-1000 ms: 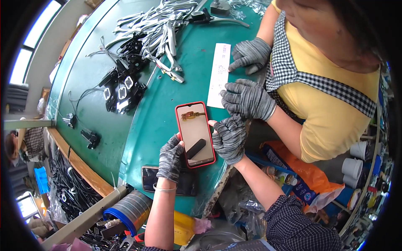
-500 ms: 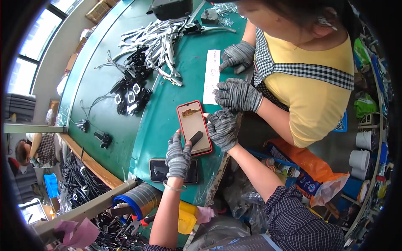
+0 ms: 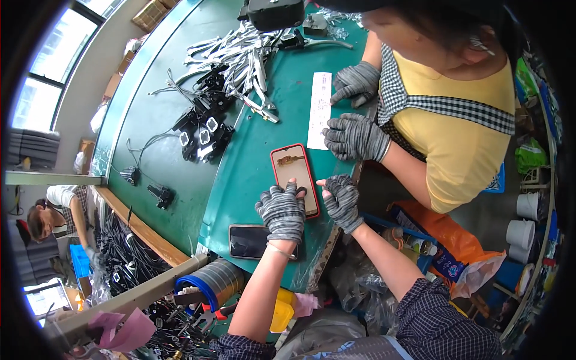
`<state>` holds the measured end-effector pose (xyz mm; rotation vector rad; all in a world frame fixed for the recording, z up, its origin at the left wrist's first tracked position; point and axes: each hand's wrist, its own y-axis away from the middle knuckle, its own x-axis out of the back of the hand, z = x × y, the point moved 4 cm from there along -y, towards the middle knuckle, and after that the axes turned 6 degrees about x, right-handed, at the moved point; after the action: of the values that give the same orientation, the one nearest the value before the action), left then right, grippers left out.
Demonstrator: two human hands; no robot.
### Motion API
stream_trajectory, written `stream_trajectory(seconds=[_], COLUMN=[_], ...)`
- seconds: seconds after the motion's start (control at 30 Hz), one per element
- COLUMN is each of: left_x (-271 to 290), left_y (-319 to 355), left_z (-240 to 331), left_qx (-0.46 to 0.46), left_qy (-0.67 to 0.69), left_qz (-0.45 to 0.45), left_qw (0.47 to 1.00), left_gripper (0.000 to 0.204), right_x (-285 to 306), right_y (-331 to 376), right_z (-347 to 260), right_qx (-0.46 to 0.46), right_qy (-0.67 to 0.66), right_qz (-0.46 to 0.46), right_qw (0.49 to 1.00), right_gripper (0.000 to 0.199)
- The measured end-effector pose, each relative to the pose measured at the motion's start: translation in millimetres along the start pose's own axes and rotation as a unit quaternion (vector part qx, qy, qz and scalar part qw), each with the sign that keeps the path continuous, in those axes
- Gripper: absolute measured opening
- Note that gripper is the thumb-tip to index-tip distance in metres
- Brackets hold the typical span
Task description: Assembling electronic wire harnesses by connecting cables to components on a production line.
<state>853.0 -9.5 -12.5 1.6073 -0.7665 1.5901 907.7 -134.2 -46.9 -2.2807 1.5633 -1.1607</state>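
Observation:
A phone in a red case point(image 3: 293, 171) lies on the green table, its lit screen showing a brown object on a pale background. My left hand point(image 3: 282, 211), in a grey striped glove with bare fingertips, reaches over the phone's lower end, fingers apart and holding nothing. Just right of the phone is my right hand point(image 3: 342, 203), gloved alike. Its fingers are curled in, with nothing visible in them. A second phone point(image 3: 247, 241), dark-screened, lies partly under my left wrist.
Across the table corner a co-worker's gloved hands point(image 3: 357, 137) rest by a white paper strip point(image 3: 320, 111). Silver levers point(image 3: 252, 66) and black wired parts point(image 3: 201, 129) are piled farther back. A wire spool point(image 3: 213, 282) stands near my left forearm. Another person point(image 3: 63, 213) is at far left.
My left hand has moved up and right over the red-cased phone. My right hand has drawn off its edge, fingers now curled. The whole view has shifted slightly.

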Motion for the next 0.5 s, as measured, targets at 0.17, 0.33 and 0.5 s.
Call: stream_trajectory(seconds=[0.17,0.33,0.5], left_x=[-4.7,-4.5,-3.2], left_y=[-10.4,-12.0,-9.8], left_z=[-6.3,-14.0,-17.7], left_qx=[-0.014,-0.001,-0.002], left_qy=[0.005,0.016,0.016], left_qz=[-0.005,-0.017,-0.008], left_qw=[1.0,1.0,1.0], left_gripper=[0.035,0.034,0.033], right_x=[2.9,3.3,2.9], right_y=[0.2,-1.2,-1.7], right_z=[1.0,-0.3,0.7], right_qx=[-0.014,-0.016,-0.007], right_qy=[-0.007,-0.01,-0.007], right_qz=[-0.021,-0.017,-0.01], right_qw=[1.0,1.0,1.0], right_gripper=[0.017,0.017,0.017])
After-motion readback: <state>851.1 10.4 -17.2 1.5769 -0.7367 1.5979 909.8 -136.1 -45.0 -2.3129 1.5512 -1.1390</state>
